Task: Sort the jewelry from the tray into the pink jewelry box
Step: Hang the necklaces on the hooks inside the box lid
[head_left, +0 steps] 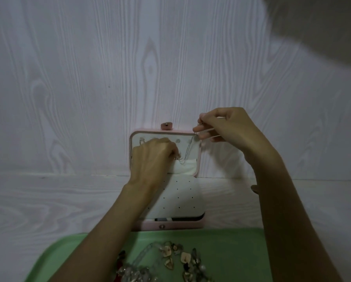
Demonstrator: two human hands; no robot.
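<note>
A white wood-grain table (pixel 48 204) runs back to a matching wall (pixel 89 68), and on its near edge sits a green tray (pixel 231 251) with a heap of jewelry (pixel 170 263), shell-like pieces and beads, lying in its middle. Just beyond the tray stands the pink box (pixel 152 226), open, its lid (pixel 199 157) upright against the wall and a white panel dotted with small holes (pixel 180 198) lying over the base. Both forearms reach across the tray to the lid. The left hand (pixel 150 157) is in front of the lid's lining, fingers curled and pinching the low end of a thin chain (pixel 187 152) near the pocket (pixel 187 168) at the lid's foot. The right hand (pixel 223 127) is raised at the lid's upper right corner, thumb and fingertips pinched on the chain's top end, the other fingers curled loosely. The chain hangs slack between the two hands, against the lining.
</note>
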